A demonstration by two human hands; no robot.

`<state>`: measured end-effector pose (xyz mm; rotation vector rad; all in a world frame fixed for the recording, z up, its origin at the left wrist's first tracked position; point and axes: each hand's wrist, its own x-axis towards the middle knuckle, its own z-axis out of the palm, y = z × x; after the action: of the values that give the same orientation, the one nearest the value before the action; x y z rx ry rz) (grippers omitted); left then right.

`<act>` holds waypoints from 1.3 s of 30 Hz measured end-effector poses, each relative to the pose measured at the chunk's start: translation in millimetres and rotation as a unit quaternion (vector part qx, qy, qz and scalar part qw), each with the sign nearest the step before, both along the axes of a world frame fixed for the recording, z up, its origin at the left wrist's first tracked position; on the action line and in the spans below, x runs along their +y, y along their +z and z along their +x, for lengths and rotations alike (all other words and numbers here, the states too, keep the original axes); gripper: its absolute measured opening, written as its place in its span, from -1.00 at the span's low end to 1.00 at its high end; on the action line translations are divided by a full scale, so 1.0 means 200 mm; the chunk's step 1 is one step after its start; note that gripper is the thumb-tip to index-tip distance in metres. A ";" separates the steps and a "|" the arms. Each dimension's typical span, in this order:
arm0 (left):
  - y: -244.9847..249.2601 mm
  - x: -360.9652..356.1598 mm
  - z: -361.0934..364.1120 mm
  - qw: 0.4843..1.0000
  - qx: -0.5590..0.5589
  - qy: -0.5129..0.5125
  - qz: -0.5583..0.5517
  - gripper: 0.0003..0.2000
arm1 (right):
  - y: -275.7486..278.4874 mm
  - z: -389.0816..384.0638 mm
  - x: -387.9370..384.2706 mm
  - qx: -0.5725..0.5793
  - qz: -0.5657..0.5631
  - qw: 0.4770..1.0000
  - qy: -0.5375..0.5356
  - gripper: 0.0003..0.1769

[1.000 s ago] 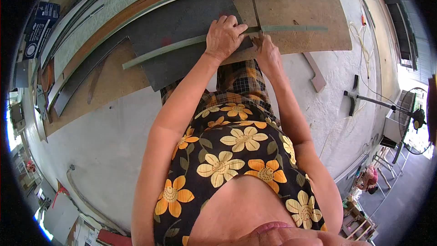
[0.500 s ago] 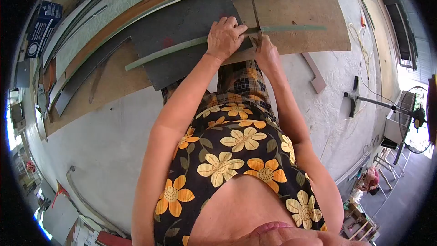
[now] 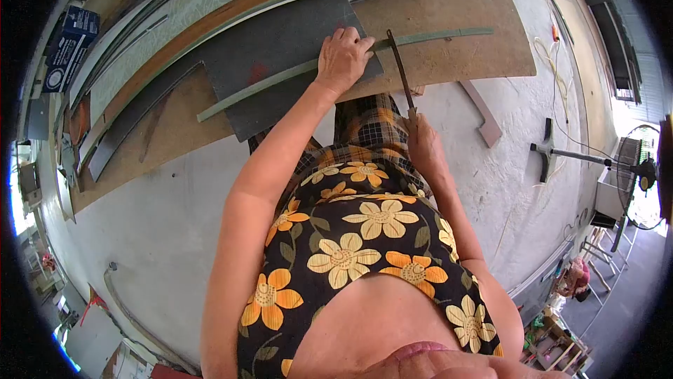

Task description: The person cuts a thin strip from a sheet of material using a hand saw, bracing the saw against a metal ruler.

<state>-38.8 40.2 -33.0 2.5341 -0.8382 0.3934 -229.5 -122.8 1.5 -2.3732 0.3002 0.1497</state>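
My left hand (image 3: 342, 56) is closed over a long, narrow green strip (image 3: 270, 83), holding it down on a dark grey sheet (image 3: 280, 25). The strip's far end runs right, over the brown board (image 3: 477, 7). A saw (image 3: 400, 69) with a slim dark blade is in my right hand (image 3: 425, 144), fingers wrapped around its handle. The blade lies across the strip just right of my left hand, its tip close to the strip. Part of the handle is hidden by my fingers.
Long stacked panels and strips (image 3: 231, 9) line the back of the board. A bracket-shaped pinkish piece (image 3: 482, 114) lies on the pale floor to the right, near a standing fan (image 3: 641, 177). A blue box (image 3: 72, 48) sits at far left. Another person (image 3: 576, 277) is at far right.
My right hand has drawn the saw back toward my body, so its tip has come from well beyond the strip to near it. My left hand stays on the strip.
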 end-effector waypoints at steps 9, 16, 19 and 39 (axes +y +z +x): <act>0.00 0.00 -0.05 0.999 -0.037 0.001 -0.013 -0.72 | -0.08 -0.03 -0.03 0.038 -0.017 0.999 -0.012 -0.77; -0.02 0.00 -0.06 0.997 -0.064 -0.020 -0.034 -0.73 | -0.04 -0.04 -0.05 0.051 -0.022 0.998 -0.021 -0.74; -0.03 0.00 -0.06 0.995 -0.077 -0.013 -0.054 -0.74 | -0.01 -0.02 -0.04 0.077 -0.043 0.996 -0.013 -0.74; 0.02 -0.06 -0.04 1.000 0.007 -0.017 -0.016 -0.79 | -0.15 0.13 0.00 -0.016 -0.025 0.999 -0.033 -0.86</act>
<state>-46.9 27.9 -28.5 2.4879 -0.8616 0.3750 -204.5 -123.3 -28.5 -2.4086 0.3698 0.0735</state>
